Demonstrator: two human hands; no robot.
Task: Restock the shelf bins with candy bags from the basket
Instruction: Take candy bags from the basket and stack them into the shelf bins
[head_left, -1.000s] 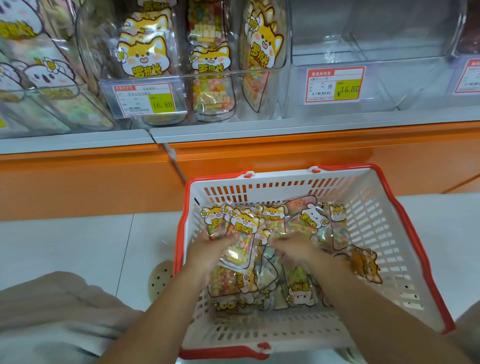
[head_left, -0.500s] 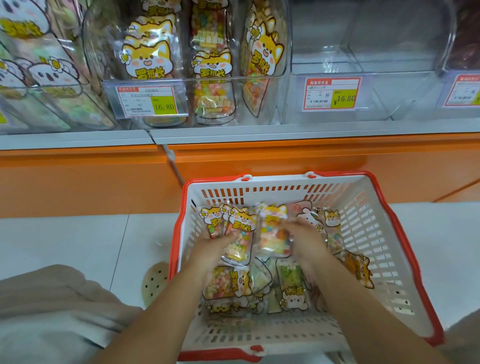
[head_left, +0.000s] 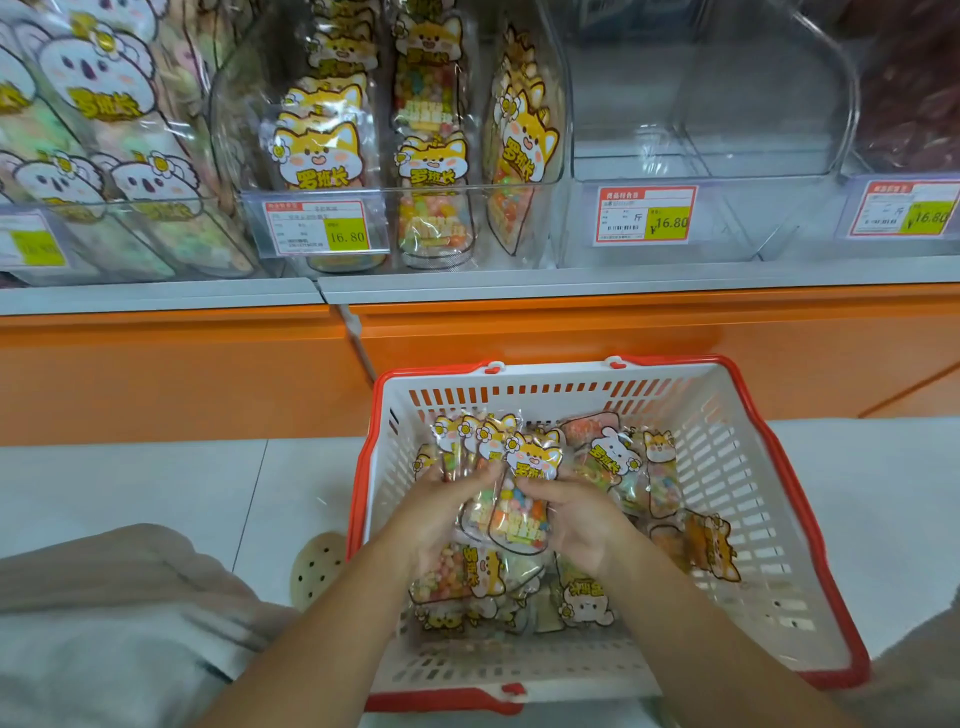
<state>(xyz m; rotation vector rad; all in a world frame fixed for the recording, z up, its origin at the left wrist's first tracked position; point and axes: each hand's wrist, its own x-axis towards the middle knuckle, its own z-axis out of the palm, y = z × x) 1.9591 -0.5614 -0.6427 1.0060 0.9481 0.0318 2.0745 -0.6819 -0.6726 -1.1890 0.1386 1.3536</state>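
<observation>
As both hands close on stock inside the white, red-rimmed basket (head_left: 727, 493) on the floor, a person gathers a bundle of candy bags (head_left: 524, 467) for the shelf above. The left hand (head_left: 441, 519) and right hand (head_left: 587, 525) curl round the bundle from either side, grasping its lower, candy-filled halves. The fox-face headers fan out above the knuckles. The bundle is just clear of the heap and has not left the basket.

The bags' long axis runs away from the person, headers toward the shelf, much as the packs already on display stand. The fox-print bin (head_left: 467, 186), whose packs match the bundle, lies up and to the left of the grip, so the left hand is the nearer one. The lift to it would have to clear the basket's far wall and the orange shelf front. An empty bin (head_left: 727, 130) sits up and slightly right, closer to the right hand.

More loose bags (head_left: 587, 603), fox and bear prints mixed, cover the basket bottom. The fox-print bin is well filled with upright packs. The koala-print bin (head_left: 130, 205) at far left is also stocked. A fourth bin (head_left: 904, 104) at far right holds something dark red that cannot be made out. Each bin visibly carries a price tag (head_left: 644, 215).
</observation>
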